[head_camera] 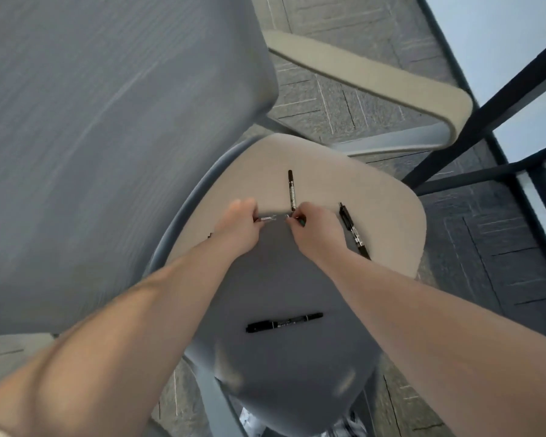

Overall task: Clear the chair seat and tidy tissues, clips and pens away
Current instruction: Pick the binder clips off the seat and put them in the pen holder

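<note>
Both my hands rest on the middle of the beige chair seat (pixel 375 197). My left hand (pixel 238 227) is closed on a small silver binder clip (pixel 267 218) whose wire handles poke out to the right. My right hand (pixel 316 230) pinches another small clip (pixel 289 217) by its fingertips; most of it is hidden. A brown-capped pen (pixel 292 189) lies just beyond the right hand. A black click pen (pixel 353 230) lies to the right of it. A black marker (pixel 284 322) lies on the near part of the seat between my forearms.
The grey mesh backrest (pixel 108 137) fills the left side. A beige armrest (pixel 375 80) curves at the upper right. Black table legs (pixel 492 115) stand on the grey carpet (pixel 501 247) to the right. A small dark item (pixel 209 236) peeks out left of my left wrist.
</note>
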### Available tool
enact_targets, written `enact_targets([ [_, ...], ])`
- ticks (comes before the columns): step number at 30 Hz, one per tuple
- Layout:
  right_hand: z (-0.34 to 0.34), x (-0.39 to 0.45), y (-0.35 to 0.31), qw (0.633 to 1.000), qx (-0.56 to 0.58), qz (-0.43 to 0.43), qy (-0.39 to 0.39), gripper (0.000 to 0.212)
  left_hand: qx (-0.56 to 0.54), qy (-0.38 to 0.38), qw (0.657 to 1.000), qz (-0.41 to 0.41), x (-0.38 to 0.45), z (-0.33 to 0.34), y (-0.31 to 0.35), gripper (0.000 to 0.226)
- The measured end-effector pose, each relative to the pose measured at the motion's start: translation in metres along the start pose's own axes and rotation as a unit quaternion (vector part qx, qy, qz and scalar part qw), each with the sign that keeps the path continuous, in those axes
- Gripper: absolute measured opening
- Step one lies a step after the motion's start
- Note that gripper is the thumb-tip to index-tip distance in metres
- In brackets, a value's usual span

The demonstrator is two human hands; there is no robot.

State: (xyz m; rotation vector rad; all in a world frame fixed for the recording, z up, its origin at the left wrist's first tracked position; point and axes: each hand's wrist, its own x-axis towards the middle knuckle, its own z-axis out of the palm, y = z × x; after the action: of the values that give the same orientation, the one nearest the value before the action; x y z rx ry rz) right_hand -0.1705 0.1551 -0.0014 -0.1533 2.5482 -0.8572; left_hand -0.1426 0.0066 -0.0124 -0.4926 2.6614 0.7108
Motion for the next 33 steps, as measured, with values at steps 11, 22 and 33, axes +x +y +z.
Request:
enact_targets([
  [11, -0.131, -0.09, 0.009, 0.992, 0.045, 0.026, 0.119, 0.016, 0.101, -0.048, 0.971, 0.213, -0.054, -0.066, 0.131, 0.008],
  [22, -0.294, -0.252, 0.104, 0.95, 0.061, 0.143, 0.27, 0.018, 0.135, -0.105, 0.885, 0.434, -0.145, -0.046, 0.345, 0.012],
  [33, -0.444, -0.393, 0.252, 0.884, 0.053, 0.263, 0.382, 0.017, 0.133, -0.17, 0.811, 0.543, -0.263, 0.049, 0.577, 0.013],
])
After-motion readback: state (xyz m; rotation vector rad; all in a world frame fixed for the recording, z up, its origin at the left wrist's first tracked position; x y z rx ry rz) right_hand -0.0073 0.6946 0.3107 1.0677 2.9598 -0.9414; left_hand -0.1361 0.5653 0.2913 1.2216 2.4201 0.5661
